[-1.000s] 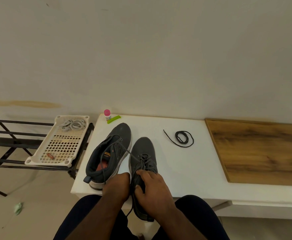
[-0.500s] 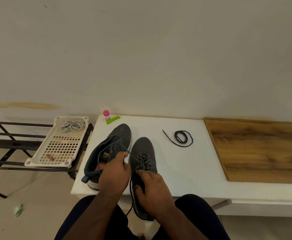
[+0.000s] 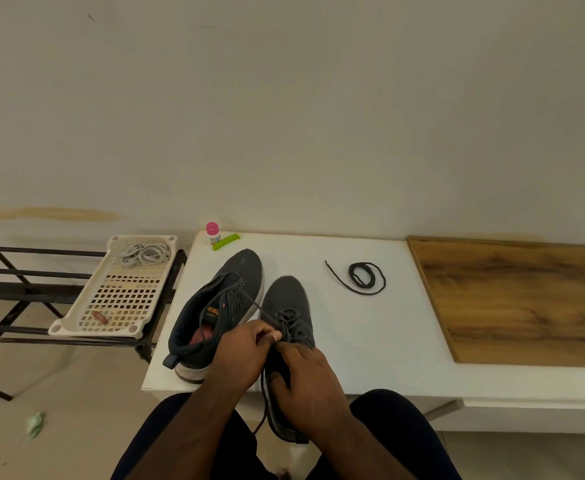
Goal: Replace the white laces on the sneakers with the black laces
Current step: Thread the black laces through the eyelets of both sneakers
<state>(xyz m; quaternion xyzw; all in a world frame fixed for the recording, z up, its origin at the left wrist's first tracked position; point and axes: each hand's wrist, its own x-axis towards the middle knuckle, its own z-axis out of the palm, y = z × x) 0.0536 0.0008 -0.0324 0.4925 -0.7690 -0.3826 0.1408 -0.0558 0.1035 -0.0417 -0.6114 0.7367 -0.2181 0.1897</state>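
Two dark grey sneakers stand side by side on the white table point(image 3: 353, 327). The left sneaker point(image 3: 214, 306) has no lace through its eyelets. The right sneaker point(image 3: 289, 303) is partly laced with a black lace point(image 3: 254, 304), which runs taut across the left shoe. My left hand point(image 3: 246, 348) pinches this lace just over the right sneaker's eyelets. My right hand point(image 3: 306, 379) grips the right sneaker's collar at the heel, which overhangs the table edge. A second black lace point(image 3: 365, 277) lies coiled further right. White laces point(image 3: 145, 254) lie in a cream tray point(image 3: 117, 299).
The cream tray sits on a black metal rack point(image 3: 14, 289) left of the table. A small pink-capped bottle point(image 3: 212, 233) and a green clip point(image 3: 226, 242) stand at the table's far left corner. A wooden board point(image 3: 526, 299) covers the right side. My knees are below.
My left hand rose from the near table edge up to the right sneaker's eyelets, taking the black lace taut. My right hand stayed on the sneaker's heel.
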